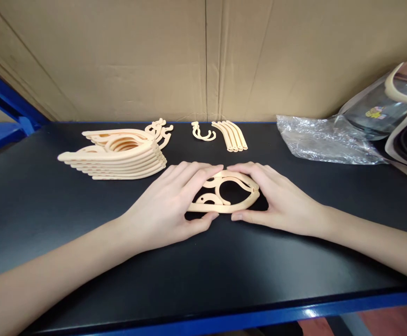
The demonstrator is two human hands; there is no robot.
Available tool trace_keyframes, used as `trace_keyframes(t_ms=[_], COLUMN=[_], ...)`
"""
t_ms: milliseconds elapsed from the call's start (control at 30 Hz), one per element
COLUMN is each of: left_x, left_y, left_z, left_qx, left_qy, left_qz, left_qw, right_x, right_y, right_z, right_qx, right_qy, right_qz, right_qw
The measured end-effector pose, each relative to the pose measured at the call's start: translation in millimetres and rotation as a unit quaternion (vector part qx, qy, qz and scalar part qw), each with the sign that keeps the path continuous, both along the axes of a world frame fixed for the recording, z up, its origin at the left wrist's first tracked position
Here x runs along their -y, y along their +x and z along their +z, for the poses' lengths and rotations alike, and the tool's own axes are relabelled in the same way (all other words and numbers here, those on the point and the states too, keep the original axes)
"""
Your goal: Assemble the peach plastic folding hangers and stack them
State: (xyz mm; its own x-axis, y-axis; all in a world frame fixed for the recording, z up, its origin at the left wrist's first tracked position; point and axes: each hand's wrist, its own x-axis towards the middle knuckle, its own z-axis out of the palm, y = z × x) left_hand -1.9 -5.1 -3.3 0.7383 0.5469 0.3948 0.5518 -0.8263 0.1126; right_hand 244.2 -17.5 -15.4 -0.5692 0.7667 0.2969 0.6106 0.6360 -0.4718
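A cream plastic folding hanger (240, 204), folded up, lies on the black tabletop between my hands. My left hand (175, 205) grips its left part, fingers on the far side and thumb on the near side, hiding that end. Around the right part, my right hand (277, 196) closes with fingertips at the far edge and thumb at the near edge. Farther back on the left is a stack of matching folded hangers (119, 158). Loose hooks (159, 133) rest behind that stack, and a few more hooks (203, 135) lie at the back middle beside several curved arm pieces (230, 136).
A crumpled clear plastic bag (322, 140) sits at the back right, next to a transparent bag with a cream handle (396, 98). Cardboard (136, 60) stands upright behind the table. A blue frame edge (259, 315) runs along the table's front.
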Motion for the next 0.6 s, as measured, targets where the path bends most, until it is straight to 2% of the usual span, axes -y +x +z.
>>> trace_keyframes(t_ms=[100,167,267,367,600], left_x=[-0.5,-0.5,-0.8,-1.4,0.2], left_y=[-0.7,-0.8,-0.5,-0.4,-0.1], left_z=[3.6,5.2,5.4,4.0,2.1], left_qx=[-0.014,-0.024,-0.037,-0.037,-0.044], left_qy=[0.067,0.1,0.105,0.088,0.093], left_qz=[-0.006,-0.01,-0.008,-0.012,-0.021], left_qw=[0.998,0.995,0.994,0.995,0.995], right_x=[-1.2,-3.2,-6.3,-7.4,-6.1], right_y=[0.1,0.4,0.8,0.7,-0.5], right_z=[0.8,2.2,4.5,5.9,7.8], right_qx=[-0.148,-0.227,-0.277,-0.287,-0.288], right_qy=[-0.123,-0.211,-0.301,-0.333,-0.342], right_qz=[-0.04,-0.033,-0.004,-0.01,-0.022], right_qw=[0.98,0.95,0.912,0.898,0.894])
